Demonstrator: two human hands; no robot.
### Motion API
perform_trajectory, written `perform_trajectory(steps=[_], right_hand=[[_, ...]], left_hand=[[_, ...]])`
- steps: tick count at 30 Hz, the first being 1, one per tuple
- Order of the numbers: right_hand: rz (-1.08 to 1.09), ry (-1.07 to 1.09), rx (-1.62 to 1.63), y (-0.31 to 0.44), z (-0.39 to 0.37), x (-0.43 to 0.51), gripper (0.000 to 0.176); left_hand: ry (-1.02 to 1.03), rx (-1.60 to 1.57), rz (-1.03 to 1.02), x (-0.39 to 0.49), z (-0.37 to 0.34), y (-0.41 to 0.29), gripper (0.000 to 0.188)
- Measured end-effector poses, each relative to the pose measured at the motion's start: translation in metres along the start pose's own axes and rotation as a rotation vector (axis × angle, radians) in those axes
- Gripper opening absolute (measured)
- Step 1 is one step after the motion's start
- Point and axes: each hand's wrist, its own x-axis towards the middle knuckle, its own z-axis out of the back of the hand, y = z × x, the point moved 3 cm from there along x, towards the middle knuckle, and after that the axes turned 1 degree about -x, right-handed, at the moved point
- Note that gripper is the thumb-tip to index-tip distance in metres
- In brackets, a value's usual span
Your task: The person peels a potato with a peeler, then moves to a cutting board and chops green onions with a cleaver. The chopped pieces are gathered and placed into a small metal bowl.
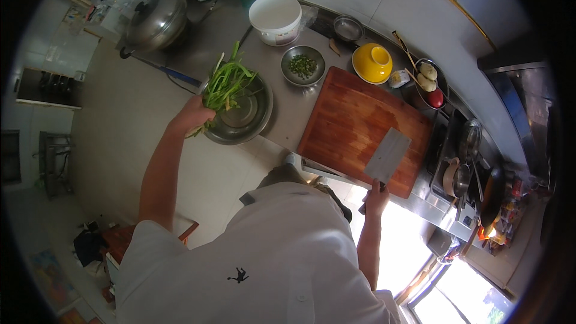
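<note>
My left hand [195,114] grips a bunch of leafy green stalks [227,78] at the left rim of a wide stainless steel basin [252,126]. The stalks lean over the basin's inside and cover part of it. In my right hand [377,199] is the handle of a cleaver [388,155]. Its broad blade lies over the near right part of a wooden cutting board [346,112], which shows dark damp patches. Behind the board's left corner, a small metal bowl [288,72] holds chopped greens [303,66].
Past the board sit an upturned yellow bowl [366,60] and a pot [416,94] with garlic bulbs and a red vegetable. A white bucket [274,13] stands behind the small bowl. A lidded wok [157,20] occupies the far left; pans [461,180] and a stove area lie right.
</note>
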Motion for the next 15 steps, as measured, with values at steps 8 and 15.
perform_trajectory(steps=[8, 15], right_hand=[[0.043, 0.013, 0.01, -0.008, 0.002, 0.012, 0.03], [0.056, -0.006, 0.031, -0.007, 0.004, 0.015, 0.031]], left_hand=[[-0.027, 0.124, 0.008, -0.015, 0.006, -0.022, 0.034], [-0.035, 0.118, 0.007, -0.033, 0.007, -0.041, 0.038]])
